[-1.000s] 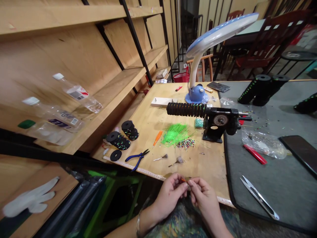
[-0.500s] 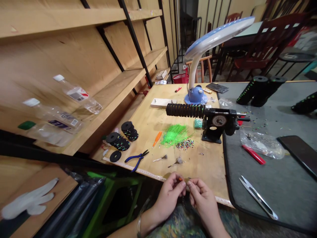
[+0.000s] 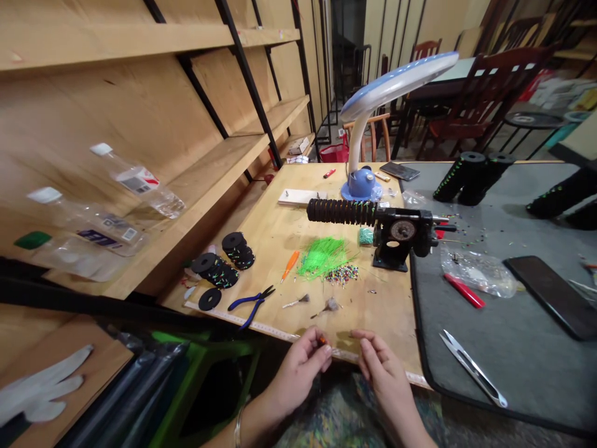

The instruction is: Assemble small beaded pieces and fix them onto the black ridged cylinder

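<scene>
My left hand point(image 3: 301, 361) is closed, its thumb and forefinger pinching a small orange thing point(image 3: 323, 340) too tiny to make out. My right hand point(image 3: 382, 367) is apart from it, thumb and curled fingers close together in a pinch; what it holds, if anything, does not show. Both hands are at the near edge of the wooden table point(image 3: 392, 323). Just beyond them lie two small grey-tufted pieces point(image 3: 331, 304). Further back are a pile of bright green strands point(image 3: 324, 255), many coloured beads point(image 3: 342, 274) and an orange pointed tool point(image 3: 290, 266).
Blue-handled pliers point(image 3: 252, 305) and black foam spools point(image 3: 215, 269) lie to the left. A black winding device point(image 3: 396, 233) stands before a blue-white lamp point(image 3: 361, 183). On the grey mat point(image 3: 438, 386) are silver snips point(image 3: 473, 367), a red tube point(image 3: 464, 291) and a dark phone point(image 3: 550, 292).
My hands were almost touching and have drawn apart, the left moving left with the orange thing. The view has shifted slightly to the right.
</scene>
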`<state>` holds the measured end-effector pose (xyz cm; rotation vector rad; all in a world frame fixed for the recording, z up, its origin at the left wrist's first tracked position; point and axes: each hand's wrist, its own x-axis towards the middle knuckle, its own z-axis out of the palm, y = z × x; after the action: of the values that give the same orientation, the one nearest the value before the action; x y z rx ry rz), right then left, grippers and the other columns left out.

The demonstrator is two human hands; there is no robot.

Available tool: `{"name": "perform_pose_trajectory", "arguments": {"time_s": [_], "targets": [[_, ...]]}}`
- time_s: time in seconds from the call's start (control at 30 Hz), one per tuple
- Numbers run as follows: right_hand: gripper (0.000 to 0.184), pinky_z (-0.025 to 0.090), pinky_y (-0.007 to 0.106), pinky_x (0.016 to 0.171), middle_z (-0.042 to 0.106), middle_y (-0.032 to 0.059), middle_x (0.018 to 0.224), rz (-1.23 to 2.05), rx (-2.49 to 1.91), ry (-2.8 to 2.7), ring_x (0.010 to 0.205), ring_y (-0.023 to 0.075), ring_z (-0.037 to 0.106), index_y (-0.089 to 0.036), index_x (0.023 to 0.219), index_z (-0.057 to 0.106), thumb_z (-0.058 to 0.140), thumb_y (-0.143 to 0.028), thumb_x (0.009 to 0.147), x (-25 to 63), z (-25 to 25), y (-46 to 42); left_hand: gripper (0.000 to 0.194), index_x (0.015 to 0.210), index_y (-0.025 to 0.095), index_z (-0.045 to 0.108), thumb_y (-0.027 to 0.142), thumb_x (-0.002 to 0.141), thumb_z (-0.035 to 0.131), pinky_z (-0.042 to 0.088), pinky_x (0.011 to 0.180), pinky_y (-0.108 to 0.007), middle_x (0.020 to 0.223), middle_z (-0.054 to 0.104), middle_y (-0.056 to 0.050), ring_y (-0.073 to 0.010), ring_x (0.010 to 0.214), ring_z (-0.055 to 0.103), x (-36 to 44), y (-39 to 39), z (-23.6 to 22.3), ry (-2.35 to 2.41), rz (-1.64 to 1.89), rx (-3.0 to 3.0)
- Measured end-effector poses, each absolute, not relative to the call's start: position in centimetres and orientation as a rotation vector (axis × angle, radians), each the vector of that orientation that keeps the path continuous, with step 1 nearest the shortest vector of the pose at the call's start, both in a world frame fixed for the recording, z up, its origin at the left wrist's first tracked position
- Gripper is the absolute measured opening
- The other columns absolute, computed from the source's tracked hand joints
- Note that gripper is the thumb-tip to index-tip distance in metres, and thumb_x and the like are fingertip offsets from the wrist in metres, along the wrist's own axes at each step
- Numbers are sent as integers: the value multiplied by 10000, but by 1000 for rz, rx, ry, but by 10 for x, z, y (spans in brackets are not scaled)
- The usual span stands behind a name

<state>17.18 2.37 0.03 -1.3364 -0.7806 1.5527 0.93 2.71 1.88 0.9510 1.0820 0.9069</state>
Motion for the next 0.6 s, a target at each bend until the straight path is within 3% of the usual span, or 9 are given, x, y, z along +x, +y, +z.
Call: {"name": "perform_pose_trajectory", "arguments": {"time_s": [0.2,0.37,0.5,0.6], "targets": [[465,231,232,462,430,-75,518,1655,-1206,-754,456,104,340,-146,1040,617,605,-531,780,174,-7,20,300,774,171,522,440,825,644,329,584,-231,641,439,50,-97,596,420,5,24,22,1104,919,919],[311,231,212,444,539,-60,528,1810,-1103,-625,417,88,361,-179,900,578,641,-385,675,173,-24,22,310,776,172,512,449,818,646,327,582,-231,648,446,51,-97,597,420,8,23,24,1104,890,885],[274,311,220,472,623,-20,554,1857,-1118,-608,453,111,462,-196,807,543,622,-447,727,170,-29,23,326,775,173,505,465,814,644,325,579,-233,655,450,51,-95,592,419,9,24,25,1097,886,889],[353,324,225,472,642,-2,556,1789,-1171,-704,454,113,477,-194,763,547,528,-541,822,170,-24,22,330,784,174,504,475,817,635,330,582,-237,657,451,50,-95,587,422,9,25,23,1101,878,915]]}}
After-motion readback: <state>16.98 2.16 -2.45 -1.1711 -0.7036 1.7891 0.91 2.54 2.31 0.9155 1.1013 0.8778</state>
